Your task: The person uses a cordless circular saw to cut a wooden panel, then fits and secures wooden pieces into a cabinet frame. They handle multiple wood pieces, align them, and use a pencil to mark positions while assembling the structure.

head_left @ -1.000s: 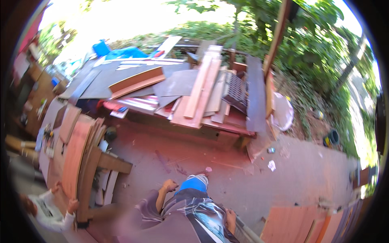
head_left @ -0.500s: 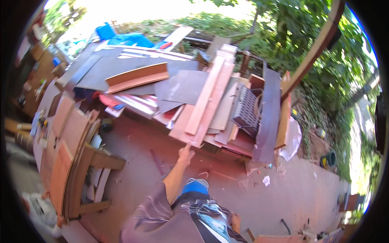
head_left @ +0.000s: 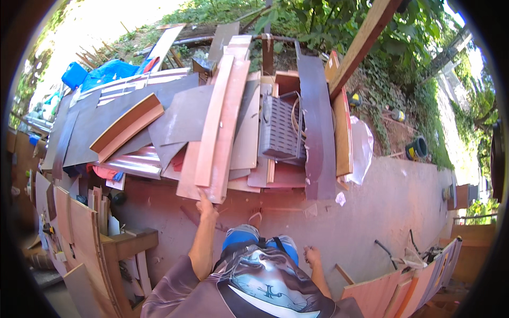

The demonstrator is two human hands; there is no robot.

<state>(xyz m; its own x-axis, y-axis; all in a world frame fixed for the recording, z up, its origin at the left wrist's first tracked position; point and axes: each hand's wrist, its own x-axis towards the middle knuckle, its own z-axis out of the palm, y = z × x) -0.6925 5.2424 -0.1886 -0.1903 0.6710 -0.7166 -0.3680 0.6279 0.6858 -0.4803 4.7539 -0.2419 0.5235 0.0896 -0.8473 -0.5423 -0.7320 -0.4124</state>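
At the near edge of a pile of sheets, my left hand (head_left: 207,208) is closed at the end of a narrow light-wood board (head_left: 214,124). That board lies lengthwise on a wider reddish board (head_left: 233,122), pointing away from me. My right hand (head_left: 312,256) hangs low by my right leg, fingers curled; whatever is in it, if anything, is too small to make out. Left of the boards are dark flat sheets (head_left: 183,114) and an angled brown trim piece (head_left: 127,127). To their right sits a dark woven basket (head_left: 282,130).
A long dark strip (head_left: 317,127) and an upright wooden plank (head_left: 343,132) border the pile's right side. A slanted post (head_left: 366,45) rises there. Stacked panels on a wooden frame (head_left: 130,241) stand at left, more panels (head_left: 374,291) at lower right. A black bucket (head_left: 417,148) stands farther off.
My view has turned rightward, so the pile appears farther left. My left hand stays at the end of the narrow board. More of my right hand and forearm now shows.
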